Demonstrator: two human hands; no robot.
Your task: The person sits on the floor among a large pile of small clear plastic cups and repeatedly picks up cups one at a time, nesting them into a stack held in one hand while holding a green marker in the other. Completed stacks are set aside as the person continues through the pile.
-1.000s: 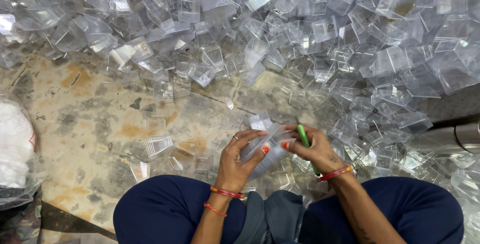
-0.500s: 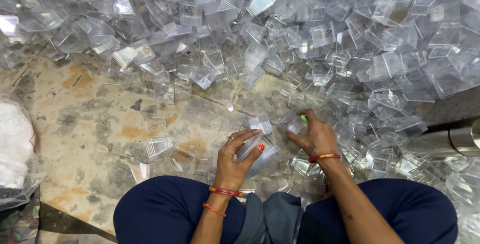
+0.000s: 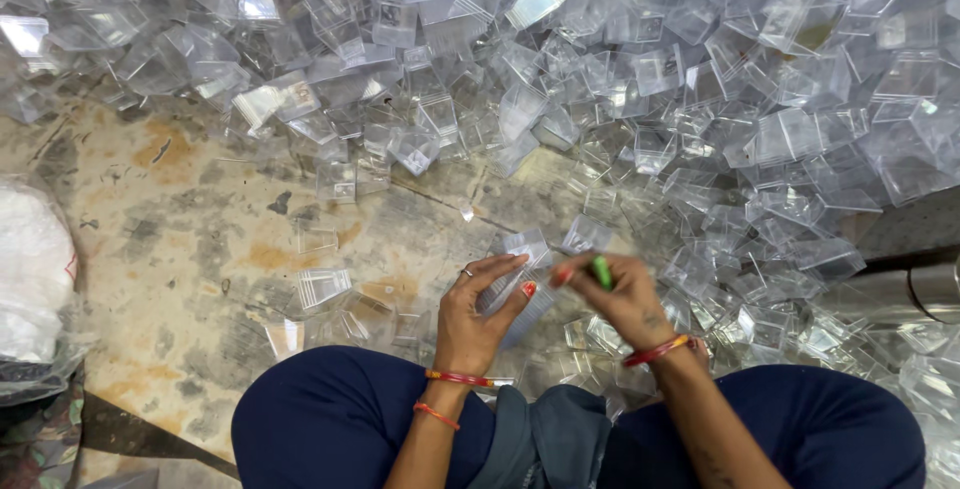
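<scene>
Stained floor [image 3: 200, 239], lower centre: clear plastic box [image 3: 520, 294] is gripped by left hand [image 3: 478, 314]; green object [image 3: 602, 271] is pinched by right hand [image 3: 620, 299].

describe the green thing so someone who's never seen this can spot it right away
Start at the big heap of clear plastic boxes covering the floor, then drop to the person's two hands just above their dark blue lap. The small green stick pokes up from the fingers of the right hand, beside the clear stack in the left hand. It is the only bright green, opaque thing among see-through plastic.

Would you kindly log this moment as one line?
left hand: holds clear boxes | right hand: grips green tool | box pile: beyond on floor
</scene>
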